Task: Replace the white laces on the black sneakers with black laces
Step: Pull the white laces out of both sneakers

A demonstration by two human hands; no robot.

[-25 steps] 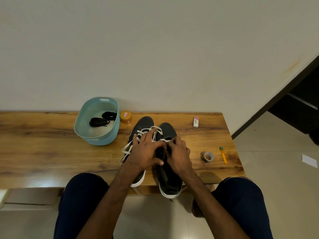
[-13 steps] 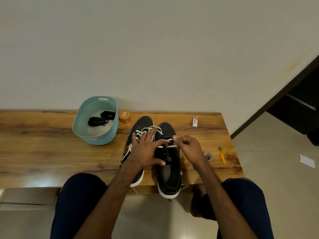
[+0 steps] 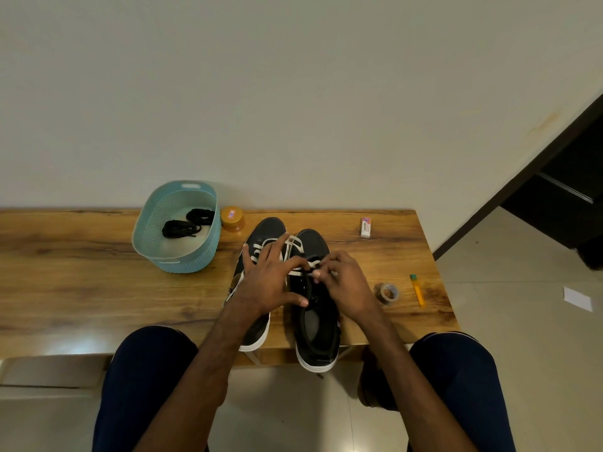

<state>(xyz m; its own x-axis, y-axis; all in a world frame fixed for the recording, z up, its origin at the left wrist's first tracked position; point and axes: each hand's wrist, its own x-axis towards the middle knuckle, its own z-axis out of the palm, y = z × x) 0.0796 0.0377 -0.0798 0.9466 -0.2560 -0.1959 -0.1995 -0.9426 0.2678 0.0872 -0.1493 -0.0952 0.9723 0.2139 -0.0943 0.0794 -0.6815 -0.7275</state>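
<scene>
We see the left hand (image 3: 270,282) spread flat over two black sneakers (image 3: 310,244); the right hand (image 3: 347,285), its fingers (image 3: 321,272) curled, seemingly pinches a white lace (image 3: 296,243).

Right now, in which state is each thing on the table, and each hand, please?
Right sneaker, near eyelets empty.
Left sneaker, laced in white.
White lace, pinched, partly unthreaded.
Black laces, bundled, in the basket.
Jar, lid on.
Tape roll, lying flat.
Marker, capped, lying flat.
Left hand, fingers spread, resting on the shoes.
Right hand, fingers curled, pinching the lace.
</scene>
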